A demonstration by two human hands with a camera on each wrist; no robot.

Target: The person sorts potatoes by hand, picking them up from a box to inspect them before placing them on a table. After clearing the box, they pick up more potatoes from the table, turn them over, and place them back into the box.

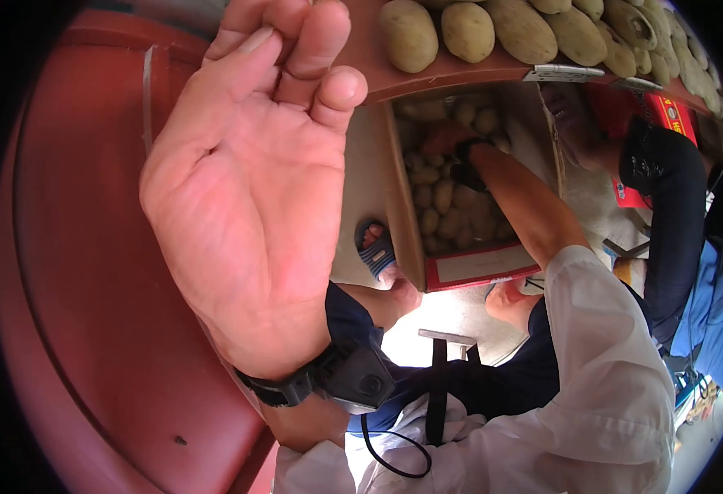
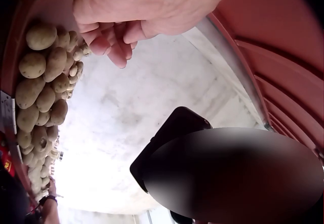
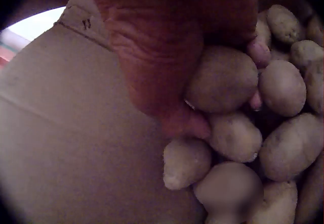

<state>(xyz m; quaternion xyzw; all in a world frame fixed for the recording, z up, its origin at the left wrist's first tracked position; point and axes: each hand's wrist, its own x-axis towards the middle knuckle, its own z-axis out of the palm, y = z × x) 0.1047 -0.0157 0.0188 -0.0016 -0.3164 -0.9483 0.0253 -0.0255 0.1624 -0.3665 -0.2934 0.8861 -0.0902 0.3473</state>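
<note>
My left hand [image 1: 246, 189] is raised close to the head camera, palm towards it. Its fingers are loosely bent and hold nothing, as the left wrist view of the hand [image 2: 152, 4] also shows. Down inside a cardboard box [image 1: 405, 193], my right hand [image 1: 442, 137] is among many potatoes. In the right wrist view, that hand [image 3: 157, 57] grips a large potato [image 3: 223, 80], with the thumb on its near side and fingertips showing at its far side. Loose potatoes [image 3: 291, 145] lie right beside it, and the box's inner wall [image 3: 91, 138] fills the left part.
Several potatoes [image 1: 526, 31] lie along the edge of a red surface [image 1: 366, 20] above the box. A large red panel [image 1: 106, 272] stands at the left. Another person's dark sleeve [image 1: 666, 214] and a red carton [image 1: 670, 115] are at the right. A sandalled foot [image 1: 375, 249] is beside the box.
</note>
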